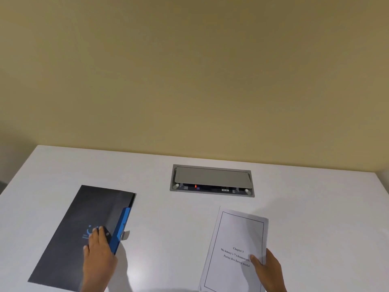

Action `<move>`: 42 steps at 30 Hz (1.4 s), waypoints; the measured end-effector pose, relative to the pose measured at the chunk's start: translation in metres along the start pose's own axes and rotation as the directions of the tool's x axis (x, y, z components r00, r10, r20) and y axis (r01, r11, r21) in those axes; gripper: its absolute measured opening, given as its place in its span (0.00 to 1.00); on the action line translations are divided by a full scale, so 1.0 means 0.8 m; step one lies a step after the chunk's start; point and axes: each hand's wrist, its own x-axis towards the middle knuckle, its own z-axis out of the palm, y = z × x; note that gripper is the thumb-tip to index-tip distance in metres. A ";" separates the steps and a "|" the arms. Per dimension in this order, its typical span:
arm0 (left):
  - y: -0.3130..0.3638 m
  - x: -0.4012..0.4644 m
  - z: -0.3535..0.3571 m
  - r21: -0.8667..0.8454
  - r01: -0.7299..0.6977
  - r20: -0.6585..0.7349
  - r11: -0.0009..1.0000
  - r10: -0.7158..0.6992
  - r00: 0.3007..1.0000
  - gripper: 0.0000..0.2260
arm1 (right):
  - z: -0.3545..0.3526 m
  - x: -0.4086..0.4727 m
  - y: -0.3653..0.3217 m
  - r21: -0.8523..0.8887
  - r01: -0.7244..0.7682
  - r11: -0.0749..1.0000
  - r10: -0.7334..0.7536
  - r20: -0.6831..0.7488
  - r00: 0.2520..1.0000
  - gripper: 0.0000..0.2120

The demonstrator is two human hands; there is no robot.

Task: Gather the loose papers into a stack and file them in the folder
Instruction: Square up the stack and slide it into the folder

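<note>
A dark grey folder (69,239) with a blue inner flap along its right edge lies slanted on the left of the white table (168,228). My left hand (100,252) rests on the folder's cover near that right edge, fingers flat and close together. On the right, a stack of white papers (235,245) with a printed "Chapter 3" title page sits lifted slightly off the table. My right hand (268,268) grips the stack at its lower right edge, thumb on top of the page.
A grey cable-port box (212,180) with a hinged lid is set into the table at the back centre. A beige wall rises behind the table's far edge. Bare table surface lies between the folder and the papers.
</note>
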 end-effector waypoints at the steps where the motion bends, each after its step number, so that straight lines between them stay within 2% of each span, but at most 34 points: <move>1: 0.001 0.000 -0.002 -0.004 0.006 0.004 1.000 -0.006 1.000 0.35 | -0.002 -0.001 0.001 -0.001 0.003 1.000 -0.003 0.001 1.000 0.09; 4: 0.008 -0.005 -0.010 -0.083 0.034 -0.002 0.996 -0.035 0.999 0.30 | -0.010 -0.002 0.003 -0.005 0.012 1.000 -0.012 -0.010 1.000 0.07; 7: 0.014 -0.013 -0.024 -0.075 0.041 -0.020 0.996 -0.043 0.999 0.30 | -0.023 -0.001 0.003 -0.005 0.028 1.000 -0.028 -0.036 0.999 0.04; 10: 0.023 -0.022 -0.033 -0.134 0.017 -0.108 0.991 -0.032 0.994 0.29 | -0.042 0.001 -0.003 -0.005 0.066 0.998 -0.066 -0.052 0.996 0.04; 14: 0.055 -0.050 -0.045 -0.207 -0.017 -0.122 0.978 -0.008 0.992 0.26 | -0.074 0.002 -0.013 0.026 0.107 0.994 -0.105 -0.083 0.991 0.05; 21: 0.144 -0.132 -0.040 -0.455 -0.177 -0.099 0.873 0.148 0.984 0.23 | -0.137 -0.003 -0.032 0.171 0.139 0.975 -0.114 -0.148 0.982 0.03; 26: 0.218 -0.174 -0.027 -0.593 -0.183 -0.069 0.784 0.177 0.982 0.21 | -0.186 -0.016 -0.047 0.315 0.181 0.932 -0.131 -0.173 0.976 0.06; 30: 0.273 -0.195 -0.018 -0.635 -0.202 -0.036 0.746 0.233 0.972 0.20 | -0.225 -0.026 -0.058 0.373 0.224 0.900 -0.152 -0.214 0.965 0.07; 36: 0.329 -0.220 -0.009 -0.701 -0.152 0.038 0.697 0.250 0.967 0.20 | -0.264 -0.034 -0.079 0.380 0.308 0.872 -0.219 -0.260 0.941 0.08; 42: 0.355 -0.229 -0.003 -0.768 -0.088 0.075 0.634 0.226 0.971 0.20 | -0.278 -0.046 -0.111 0.282 0.401 0.871 -0.330 -0.267 0.905 0.07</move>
